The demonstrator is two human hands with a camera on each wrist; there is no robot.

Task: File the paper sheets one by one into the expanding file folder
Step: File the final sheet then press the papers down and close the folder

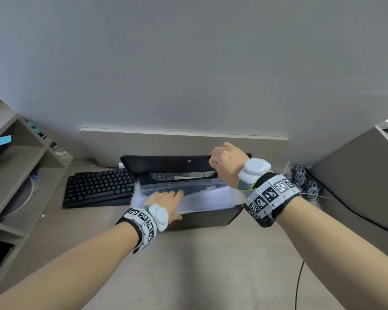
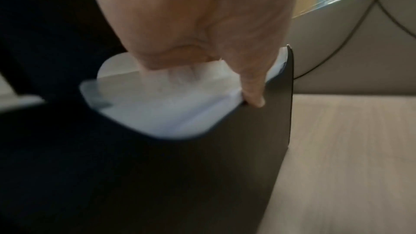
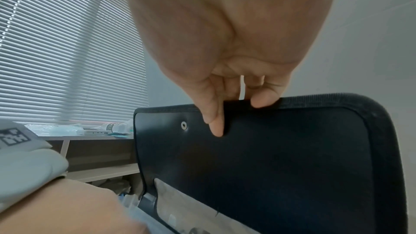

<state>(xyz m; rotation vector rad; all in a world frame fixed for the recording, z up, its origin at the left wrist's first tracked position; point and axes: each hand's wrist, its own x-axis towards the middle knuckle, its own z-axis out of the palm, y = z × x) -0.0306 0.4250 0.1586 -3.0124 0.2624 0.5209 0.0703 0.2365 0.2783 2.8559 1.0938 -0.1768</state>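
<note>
A black expanding file folder (image 1: 202, 217) stands on the desk with its flap (image 1: 166, 163) raised. My right hand (image 1: 224, 159) pinches the flap's top edge (image 3: 292, 157) between thumb (image 3: 216, 124) and a fingertip (image 3: 263, 100). My left hand (image 1: 166, 199) reaches into the front of the folder. Its fingers lie over white paper sheets (image 1: 211, 198) and translucent dividers, blurred by motion. In the left wrist view the thumb (image 2: 254, 95) sits at the front wall (image 2: 202, 175), pinching the sheets (image 2: 157, 109) against the fingers behind them.
A black keyboard (image 1: 99, 186) lies just left of the folder, partly behind it. Grey shelves (image 1: 20, 164) stand at the left, and a grey box (image 1: 356, 175) at the right with tangled cables (image 1: 305, 182) beside it. A black cable (image 1: 298, 283) crosses the near desk.
</note>
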